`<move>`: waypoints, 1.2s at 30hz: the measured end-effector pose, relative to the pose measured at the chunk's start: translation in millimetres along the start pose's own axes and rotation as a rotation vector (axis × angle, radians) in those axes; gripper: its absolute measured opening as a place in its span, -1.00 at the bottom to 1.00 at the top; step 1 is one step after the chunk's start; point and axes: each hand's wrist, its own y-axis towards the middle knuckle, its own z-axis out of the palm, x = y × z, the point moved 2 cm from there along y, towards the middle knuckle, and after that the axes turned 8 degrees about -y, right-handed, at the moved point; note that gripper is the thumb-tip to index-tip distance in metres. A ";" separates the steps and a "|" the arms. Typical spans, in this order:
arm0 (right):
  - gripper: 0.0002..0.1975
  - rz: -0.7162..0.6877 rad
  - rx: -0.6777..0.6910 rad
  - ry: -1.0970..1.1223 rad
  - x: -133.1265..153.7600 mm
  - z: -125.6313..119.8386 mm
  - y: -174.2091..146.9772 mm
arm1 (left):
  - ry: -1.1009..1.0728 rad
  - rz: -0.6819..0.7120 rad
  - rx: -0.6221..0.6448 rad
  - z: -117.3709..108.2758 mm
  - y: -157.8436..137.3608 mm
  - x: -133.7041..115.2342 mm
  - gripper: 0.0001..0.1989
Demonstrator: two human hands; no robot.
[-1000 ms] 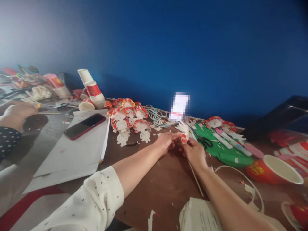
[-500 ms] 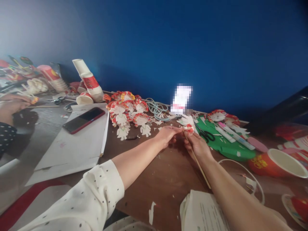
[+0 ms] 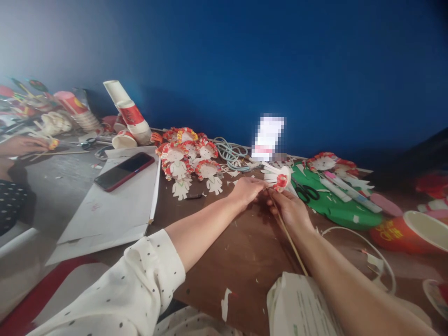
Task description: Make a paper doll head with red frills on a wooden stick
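Note:
Above the brown table, my two hands meet at a paper cup cut into strips, white with a red printed patch. My left hand is closed, its thumb and fingers pinching the cup's lower left edge. Closed around a thin wooden stick, my right hand sits just below the cup. The stick slants down toward me under my right forearm. Whether its upper end touches the cup is hidden by my fingers.
Paper dolls with red ruffled edges are piled left of my hands. A phone lies on white board. Green sheet with black scissors lies right, near an orange bucket. Another person's hand works far left.
The cut cup has turned and risen between my fingers, so more of its white strips and red patch show. Both hands keep their grip; the view has shifted slightly.

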 end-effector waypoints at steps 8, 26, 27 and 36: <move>-0.75 0.007 0.044 0.020 1.3 -1.4 -0.6 | -0.115 -0.089 -0.051 4.8 -7.4 -8.2 -0.84; -0.72 0.085 0.058 0.072 -2.0 3.4 -2.1 | -0.268 -0.083 -0.153 5.8 -6.3 -5.8 -0.80; -0.72 0.079 0.038 0.049 -2.9 3.8 -2.0 | -0.264 -0.081 -0.164 5.6 -5.6 -4.7 -0.79; -0.68 -0.032 0.063 -0.036 2.9 4.6 -4.4 | -0.218 -0.086 -0.152 5.5 -3.5 -0.3 -0.76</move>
